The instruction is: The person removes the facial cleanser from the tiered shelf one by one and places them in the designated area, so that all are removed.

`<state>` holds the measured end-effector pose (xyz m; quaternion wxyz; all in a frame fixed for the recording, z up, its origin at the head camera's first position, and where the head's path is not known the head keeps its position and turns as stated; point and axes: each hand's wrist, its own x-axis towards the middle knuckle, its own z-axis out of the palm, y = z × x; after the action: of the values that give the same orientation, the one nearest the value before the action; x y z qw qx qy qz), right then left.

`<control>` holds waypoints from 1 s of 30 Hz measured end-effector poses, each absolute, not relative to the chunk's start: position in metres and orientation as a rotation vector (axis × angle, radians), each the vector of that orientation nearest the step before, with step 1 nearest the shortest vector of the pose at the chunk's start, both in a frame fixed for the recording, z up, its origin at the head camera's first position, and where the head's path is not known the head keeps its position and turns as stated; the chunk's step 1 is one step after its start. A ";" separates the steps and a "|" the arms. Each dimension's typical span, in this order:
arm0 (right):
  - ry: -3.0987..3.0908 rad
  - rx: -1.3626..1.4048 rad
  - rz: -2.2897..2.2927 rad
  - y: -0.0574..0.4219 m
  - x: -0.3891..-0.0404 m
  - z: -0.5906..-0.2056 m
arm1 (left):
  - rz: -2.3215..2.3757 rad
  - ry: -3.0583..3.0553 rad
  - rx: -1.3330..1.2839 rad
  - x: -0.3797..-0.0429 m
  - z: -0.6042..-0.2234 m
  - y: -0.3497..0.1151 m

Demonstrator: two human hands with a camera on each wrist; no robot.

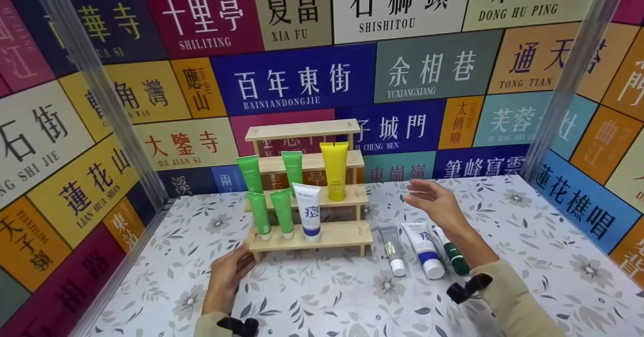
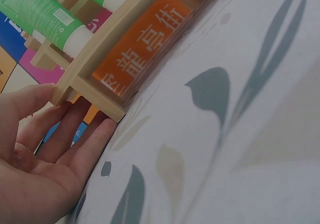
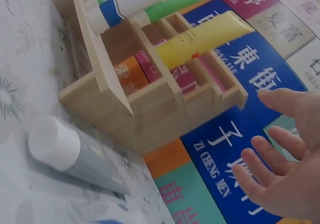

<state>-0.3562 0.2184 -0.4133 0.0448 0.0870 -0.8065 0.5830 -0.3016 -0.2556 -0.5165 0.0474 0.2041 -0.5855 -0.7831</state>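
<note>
A stepped wooden display rack [image 1: 347, 234] stands on the table with cosmetic tubes upright on its two lower steps. At the bottom are two small green tubes [image 1: 282, 212] and a white-and-blue tube [image 1: 308, 211]; behind them show two more green tubes and a yellow tube [image 1: 335, 171]. My left hand [image 1: 226, 274] grips the rack's front left corner, its thumb at the board's end and fingers by the leg [image 2: 100, 97]. Off the rack's right side, my right hand [image 1: 435, 203] hovers with fingers spread and nothing in it.
Right of the rack lie a grey tube with a white cap [image 1: 392, 250], a larger white-and-blue tube [image 1: 423, 249] and a white-and-green tube [image 1: 455, 256], partly hidden by my right forearm. A wall of coloured signs [image 1: 294, 78] rises behind the patterned tabletop [image 1: 322, 297]; clear posts stand at both sides.
</note>
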 end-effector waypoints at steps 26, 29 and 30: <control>-2.333 0.516 2.088 0.107 -0.409 -0.389 | -2.365 -1.808 0.659 -0.302 -0.518 -0.257; -2.296 0.506 2.118 0.098 -0.411 -0.391 | -2.368 -1.803 0.618 -0.301 -0.518 -0.256; -2.281 0.502 2.130 0.095 -0.412 -0.392 | -2.369 -1.800 0.605 -0.301 -0.518 -0.256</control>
<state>-0.4116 0.0952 -0.3921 -0.0097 0.1587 -0.7216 0.6739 -0.3009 -0.2558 -0.5179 0.0527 0.1991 -0.5919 -0.7792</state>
